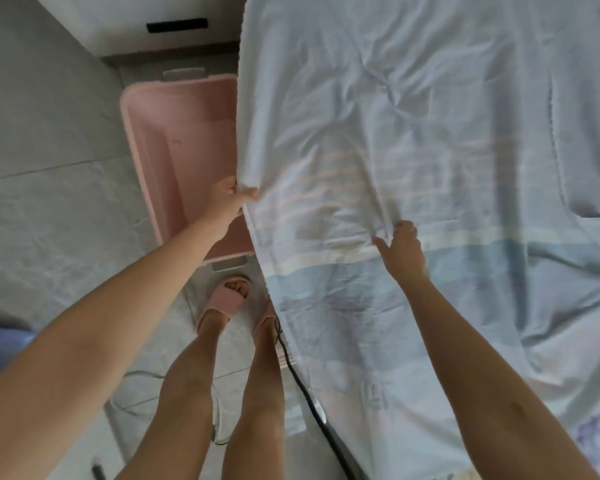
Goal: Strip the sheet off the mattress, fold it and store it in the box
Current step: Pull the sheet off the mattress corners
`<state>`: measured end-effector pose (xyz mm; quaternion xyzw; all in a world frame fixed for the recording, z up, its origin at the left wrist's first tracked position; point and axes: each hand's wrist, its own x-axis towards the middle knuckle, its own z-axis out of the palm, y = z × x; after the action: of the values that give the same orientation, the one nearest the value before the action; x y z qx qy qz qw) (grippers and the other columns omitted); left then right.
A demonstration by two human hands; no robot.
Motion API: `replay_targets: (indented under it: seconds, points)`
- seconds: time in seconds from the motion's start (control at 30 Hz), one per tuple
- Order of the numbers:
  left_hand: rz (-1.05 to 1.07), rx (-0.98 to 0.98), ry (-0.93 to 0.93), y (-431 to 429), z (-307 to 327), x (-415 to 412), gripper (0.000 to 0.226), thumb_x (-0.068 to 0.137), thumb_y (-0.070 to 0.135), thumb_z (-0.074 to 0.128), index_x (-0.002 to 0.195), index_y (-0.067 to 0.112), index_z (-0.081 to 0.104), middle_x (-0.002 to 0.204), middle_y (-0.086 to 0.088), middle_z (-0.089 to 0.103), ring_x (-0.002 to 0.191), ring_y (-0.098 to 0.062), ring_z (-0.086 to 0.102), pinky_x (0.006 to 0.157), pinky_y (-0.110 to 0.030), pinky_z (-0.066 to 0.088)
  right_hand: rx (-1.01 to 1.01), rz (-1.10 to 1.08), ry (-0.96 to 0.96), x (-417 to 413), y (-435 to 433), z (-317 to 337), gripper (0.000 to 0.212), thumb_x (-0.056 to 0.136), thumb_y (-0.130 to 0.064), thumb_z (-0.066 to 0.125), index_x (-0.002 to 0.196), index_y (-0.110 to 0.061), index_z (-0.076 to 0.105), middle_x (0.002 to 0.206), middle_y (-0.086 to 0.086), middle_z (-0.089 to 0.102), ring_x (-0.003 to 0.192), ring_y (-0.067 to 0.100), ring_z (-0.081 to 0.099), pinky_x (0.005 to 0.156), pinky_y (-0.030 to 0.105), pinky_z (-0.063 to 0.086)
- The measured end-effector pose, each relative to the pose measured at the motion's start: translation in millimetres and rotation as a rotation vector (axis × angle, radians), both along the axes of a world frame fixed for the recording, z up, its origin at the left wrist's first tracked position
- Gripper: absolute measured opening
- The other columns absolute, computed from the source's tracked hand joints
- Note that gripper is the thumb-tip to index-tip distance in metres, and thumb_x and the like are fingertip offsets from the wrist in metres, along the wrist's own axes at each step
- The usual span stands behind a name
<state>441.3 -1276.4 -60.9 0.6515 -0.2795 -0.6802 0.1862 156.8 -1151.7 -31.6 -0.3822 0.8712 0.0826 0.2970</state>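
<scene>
A pale blue sheet [413, 133] with faint pink and white stripes lies rumpled over the mattress and fills the right of the view. My left hand [227, 199] pinches its left edge, thumb on top, just over the box. Further right, my right hand [400, 247] grips a fold of the same sheet, fingers curled into the cloth. The pink plastic box [146, 140] stands open on the floor beside the bed, its right part hidden under the sheet's edge.
Grey tiled floor [49, 202] spreads to the left. My feet in pink slippers [231, 296] stand between box and bed. A black cable [309, 396] and a thin white cord [142, 375] trail on the floor near my legs. A white cabinet [153, 22] stands behind the box.
</scene>
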Motion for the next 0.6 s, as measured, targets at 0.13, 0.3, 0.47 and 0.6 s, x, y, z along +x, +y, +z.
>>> replay_targets:
  seconds: [0.13, 0.3, 0.47, 0.6]
  points:
    - [0.027, 0.026, 0.017, 1, 1, 1, 0.013, 0.085, 0.007, 0.067, 0.085, 0.018, 0.059, 0.09, 0.002, 0.064, 0.085, -0.012, 0.062, 0.087, -0.036, 0.048, 0.102, 0.022, 0.087, 1, -1, -8, 0.027, 0.098, -0.012, 0.044, 0.12, 0.0, 0.052, 0.123, 0.018, 0.049, 0.114, 0.034, 0.051, 0.087, 0.04, 0.044]
    - [-0.033, 0.202, 0.178, 22, 0, -10, 0.019, 0.087, 0.009, 0.064, 0.106, 0.012, 0.06, 0.112, -0.005, 0.065, 0.104, -0.021, 0.06, 0.097, -0.038, 0.045, 0.075, -0.021, 0.081, 1, 6, -13, 0.03, 0.097, -0.012, 0.044, 0.125, 0.002, 0.043, 0.125, 0.017, 0.044, 0.111, 0.034, 0.052, 0.086, 0.041, 0.045]
    - [-0.186, 0.179, 0.052, 44, 1, -23, 0.019, 0.086, 0.01, 0.066, 0.104, 0.011, 0.062, 0.108, 0.0, 0.062, 0.103, -0.013, 0.054, 0.091, -0.027, 0.038, 0.108, -0.037, 0.114, -6, 20, -10, 0.031, 0.099, -0.021, 0.047, 0.123, -0.001, 0.045, 0.126, 0.016, 0.046, 0.113, 0.034, 0.053, 0.082, 0.041, 0.045]
    - [-0.125, 0.173, 0.024, 56, 1, -22, 0.015, 0.089, 0.009, 0.063, 0.103, 0.009, 0.059, 0.099, 0.003, 0.062, 0.087, -0.007, 0.059, 0.058, -0.01, 0.047, 0.122, -0.025, 0.218, 1, 28, -13, 0.023, 0.098, -0.006, 0.042, 0.12, -0.002, 0.049, 0.125, 0.014, 0.047, 0.11, 0.032, 0.051, 0.071, 0.036, 0.039]
